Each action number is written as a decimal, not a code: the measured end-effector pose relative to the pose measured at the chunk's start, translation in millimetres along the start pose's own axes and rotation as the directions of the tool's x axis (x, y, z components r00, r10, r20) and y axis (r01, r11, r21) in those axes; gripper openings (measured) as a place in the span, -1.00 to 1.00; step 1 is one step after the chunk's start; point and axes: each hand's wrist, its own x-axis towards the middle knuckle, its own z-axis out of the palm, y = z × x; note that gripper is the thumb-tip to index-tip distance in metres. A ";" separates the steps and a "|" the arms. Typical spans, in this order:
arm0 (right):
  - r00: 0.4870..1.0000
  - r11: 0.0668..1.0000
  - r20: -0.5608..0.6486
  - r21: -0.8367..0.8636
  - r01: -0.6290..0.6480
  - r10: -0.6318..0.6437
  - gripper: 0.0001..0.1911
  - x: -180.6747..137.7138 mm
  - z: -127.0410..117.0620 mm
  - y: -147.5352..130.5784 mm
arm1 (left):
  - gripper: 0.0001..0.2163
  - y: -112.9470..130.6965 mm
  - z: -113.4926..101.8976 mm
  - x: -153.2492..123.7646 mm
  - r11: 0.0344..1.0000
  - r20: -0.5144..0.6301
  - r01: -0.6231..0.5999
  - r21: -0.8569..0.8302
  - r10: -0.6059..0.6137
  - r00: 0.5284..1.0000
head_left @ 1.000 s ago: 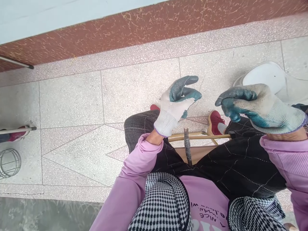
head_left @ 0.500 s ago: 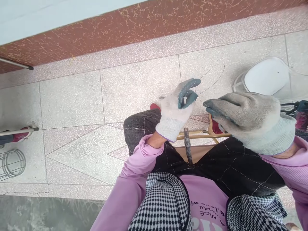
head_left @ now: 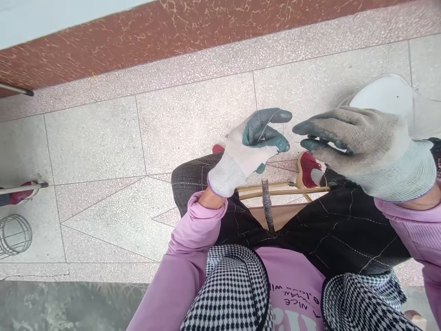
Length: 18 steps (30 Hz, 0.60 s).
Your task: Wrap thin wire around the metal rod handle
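My left hand [head_left: 257, 138], in a white glove with grey-green coated fingers, is curled round a thin wire [head_left: 268, 125]. The strand crosses its fingers, and a fine end sticks out towards the other hand. Just to the right hovers my right hand [head_left: 358, 147], gloved the same way, its thumb and fingertips apart with a gap between them. I see nothing held in that gap. Below and between the hands, a short stick [head_left: 267, 207] wound with grey wire stands upright between my knees.
A white rounded object [head_left: 382, 99] lies on the tiled floor behind my right hand. A bamboo-coloured frame [head_left: 282, 191] is in front of my lap. At far left are a wire basket [head_left: 15, 234] and a metal leg [head_left: 24, 188]. A red-brown wall base [head_left: 193, 27] runs along the top.
My right hand has parted its thumb and fingers and moved slightly up and right. My left hand has turned a little, and the large wire loop beyond it no longer shows.
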 end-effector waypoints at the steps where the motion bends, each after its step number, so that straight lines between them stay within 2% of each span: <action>1: 1.000 1.000 0.014 0.004 0.003 -0.003 -0.65 -2.9 0.4 -0.3 | -0.59 1.4 -1.2 -0.7 1.000 0.004 0.000 -0.012 0.000 1.000; 6: 0.997 0.992 0.045 -0.110 0.060 -0.055 -0.59 -12.3 3.6 -2.0 | -0.55 0.1 -2.8 0.7 0.998 0.057 -0.039 -0.042 0.041 0.998; 9: 0.996 0.993 0.079 -0.110 0.042 -0.033 -0.62 -14.5 2.7 -6.3 | -0.55 -2.8 -2.5 0.8 0.998 0.095 -0.059 -0.024 0.061 0.994; 13: 0.999 0.998 -0.012 -0.044 -0.044 0.044 -0.64 -19.6 2.7 -10.7 | -0.59 -5.1 -4.1 0.1 0.991 0.092 -0.131 0.032 0.128 0.988; 18: 0.998 1.000 -0.053 -0.007 -0.023 0.023 -0.69 -25.3 6.1 -6.3 | -0.57 -3.6 -6.7 2.1 0.972 0.146 -0.217 0.085 0.203 0.968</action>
